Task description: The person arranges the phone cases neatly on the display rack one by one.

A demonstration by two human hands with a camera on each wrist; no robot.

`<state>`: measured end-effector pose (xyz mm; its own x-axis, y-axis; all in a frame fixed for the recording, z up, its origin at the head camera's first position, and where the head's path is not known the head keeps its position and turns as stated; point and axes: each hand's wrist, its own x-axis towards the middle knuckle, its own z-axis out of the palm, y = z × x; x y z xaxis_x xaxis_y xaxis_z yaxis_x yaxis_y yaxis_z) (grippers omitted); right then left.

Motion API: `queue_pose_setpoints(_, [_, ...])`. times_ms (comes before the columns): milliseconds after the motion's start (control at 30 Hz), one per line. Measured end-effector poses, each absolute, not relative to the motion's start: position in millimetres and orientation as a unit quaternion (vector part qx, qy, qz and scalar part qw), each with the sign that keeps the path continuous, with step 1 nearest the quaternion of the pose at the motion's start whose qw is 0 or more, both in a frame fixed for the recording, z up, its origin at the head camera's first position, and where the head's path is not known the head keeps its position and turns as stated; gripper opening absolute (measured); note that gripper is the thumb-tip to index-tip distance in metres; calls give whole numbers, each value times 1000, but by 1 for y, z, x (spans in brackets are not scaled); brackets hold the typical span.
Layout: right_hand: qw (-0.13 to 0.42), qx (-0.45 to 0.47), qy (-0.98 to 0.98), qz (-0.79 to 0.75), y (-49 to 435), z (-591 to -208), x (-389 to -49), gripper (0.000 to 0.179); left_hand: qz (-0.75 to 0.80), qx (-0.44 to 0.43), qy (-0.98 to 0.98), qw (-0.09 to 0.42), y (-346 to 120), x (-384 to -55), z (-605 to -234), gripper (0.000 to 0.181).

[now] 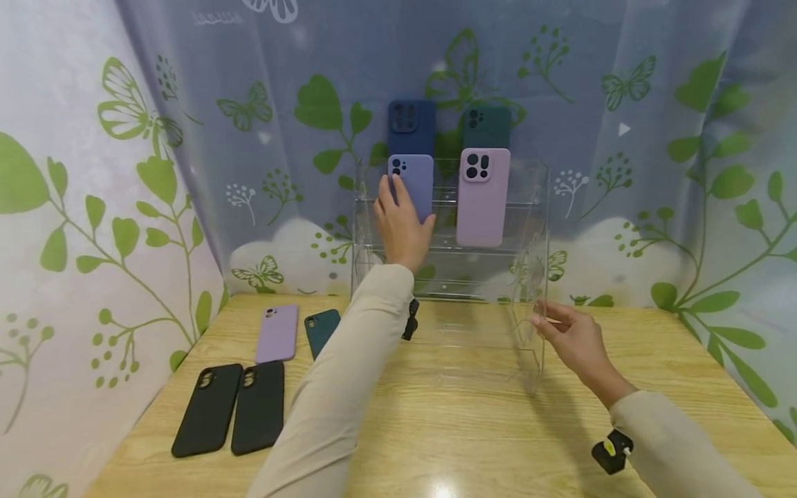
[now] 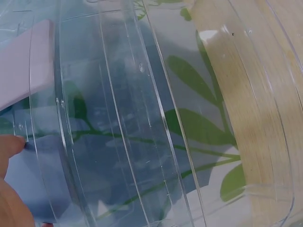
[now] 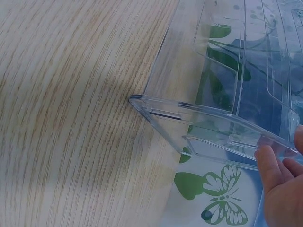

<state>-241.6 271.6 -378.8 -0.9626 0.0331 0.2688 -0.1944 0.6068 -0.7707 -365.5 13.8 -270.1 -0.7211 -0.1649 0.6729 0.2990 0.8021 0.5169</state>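
A lavender-blue phone case stands on an upper tier of a clear acrylic display stand. My left hand holds this case by its sides, fingers over its front and thumb at the right edge; the left wrist view shows the thumb against the blue case. Thumb and fingers of my right hand pinch the stand's right side panel, also seen in the right wrist view, where the hand meets the clear panel. Beside the held case stands a pink phone case.
Behind these, a dark blue case and a green case stand on the top tier. On the wooden table at left lie a purple case, a dark teal case and two black cases. A patterned curtain hangs behind.
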Motion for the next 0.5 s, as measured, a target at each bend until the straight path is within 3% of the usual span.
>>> queue_pose_setpoints(500, [130,47,-893,429,271,-378,-241,57,-358,-86,-850,377,-4,-345,-247,83])
